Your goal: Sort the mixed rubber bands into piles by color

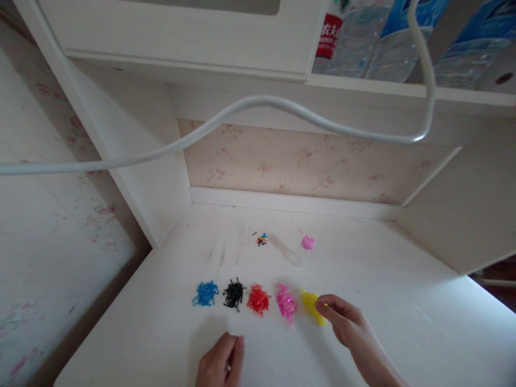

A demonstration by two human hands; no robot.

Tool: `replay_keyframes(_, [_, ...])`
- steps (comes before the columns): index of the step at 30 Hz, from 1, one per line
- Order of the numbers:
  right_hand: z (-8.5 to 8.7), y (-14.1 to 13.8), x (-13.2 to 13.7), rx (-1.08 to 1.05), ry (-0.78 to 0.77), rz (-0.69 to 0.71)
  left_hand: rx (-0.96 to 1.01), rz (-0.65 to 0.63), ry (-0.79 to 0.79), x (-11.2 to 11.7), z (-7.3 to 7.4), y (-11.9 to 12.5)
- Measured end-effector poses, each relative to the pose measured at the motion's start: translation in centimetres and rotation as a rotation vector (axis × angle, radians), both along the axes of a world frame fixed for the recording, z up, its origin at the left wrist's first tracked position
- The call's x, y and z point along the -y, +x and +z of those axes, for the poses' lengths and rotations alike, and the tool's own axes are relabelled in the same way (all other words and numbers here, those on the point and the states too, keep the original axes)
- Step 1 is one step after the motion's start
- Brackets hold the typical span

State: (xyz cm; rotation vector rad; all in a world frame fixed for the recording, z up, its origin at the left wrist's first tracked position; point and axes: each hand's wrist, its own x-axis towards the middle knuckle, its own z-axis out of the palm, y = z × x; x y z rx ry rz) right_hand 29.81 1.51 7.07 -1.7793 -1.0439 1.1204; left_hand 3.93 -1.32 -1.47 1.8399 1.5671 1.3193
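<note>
Small rubber bands lie sorted by colour in a row on the white desktop: a blue pile (206, 294), a black pile (234, 294), a red pile (258, 300), a pink pile (286, 303) and a yellow pile (311, 306). My right hand (346, 321) is at the right side of the yellow pile, thumb and fingers pinched, with a bit of yellow showing at the fingertips. Below the black and red piles, my left hand (221, 361) is closed on or just over the desk; whatever its fingers hold is hidden.
Farther back lie a small mixed-colour cluster of bands (262, 239) and a clear container with a pink top (308, 243). A white cable (258, 101) crosses in front of the shelf. Water bottles (363, 48) stand on the upper shelf. Side panels bound the desk.
</note>
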Motion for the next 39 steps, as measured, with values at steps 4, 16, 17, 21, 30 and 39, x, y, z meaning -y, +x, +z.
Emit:
replay_keyframes(4, [-2.5,3.8,1.7,0.061,-0.018,-0.154,0.009,-0.016,-0.033,0.4,0.2,-0.2])
replay_keyframes(16, [-5.4,6.4,-0.4,0.35,0.042,0.06,-0.042,-0.035,0.001,0.4,-0.3,-0.7])
replay_keyframes(17, [-5.5,6.4,-0.7,0.376,0.046,0.068,-0.037,-0.03,0.004,0.4,-0.3,-0.7])
replay_keyframes(21, [-5.6,6.2,-1.6,0.413,0.061,0.101,-0.051,-0.04,-0.015,0.3,-0.1,-0.5])
replay_keyframes(30, [-5.1,6.8,-0.9,0.338,0.077,0.018,-0.039,-0.011,-0.12,0.1,1.3,-0.3])
replay_keyframes(39, [-8.5,6.9,3.4,0.282,0.067,-0.199,-0.265,-0.17,-0.181,-8.5,7.8,2.7])
